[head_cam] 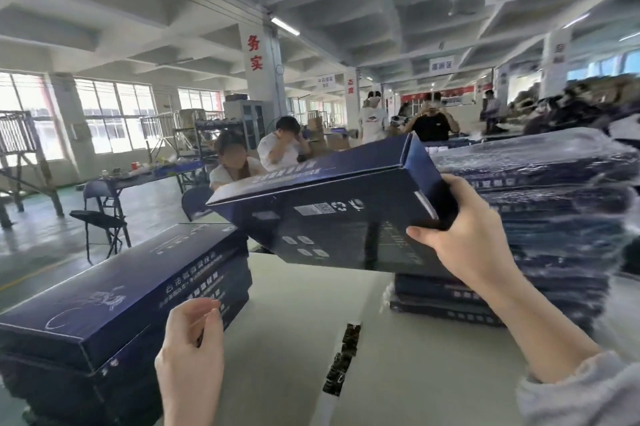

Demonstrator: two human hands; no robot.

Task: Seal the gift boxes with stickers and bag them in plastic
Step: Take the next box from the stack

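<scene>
Right hand [464, 235] grips box [329, 217] up in air, fingers curled round its end. Left hand [192, 339] fingers bent; pinching sticker? Cannot tell. Bagged pile [540, 183] tall: many done. Bare pile [114, 301]: more left.

Surface [294, 321]: box stack [114, 304] at 8 o'clock; bagged-box stack [554, 217] at 3 o'clock; sticker strip [343, 359] at 6 o'clock, between them; raised box [329, 217] above centre.
</scene>
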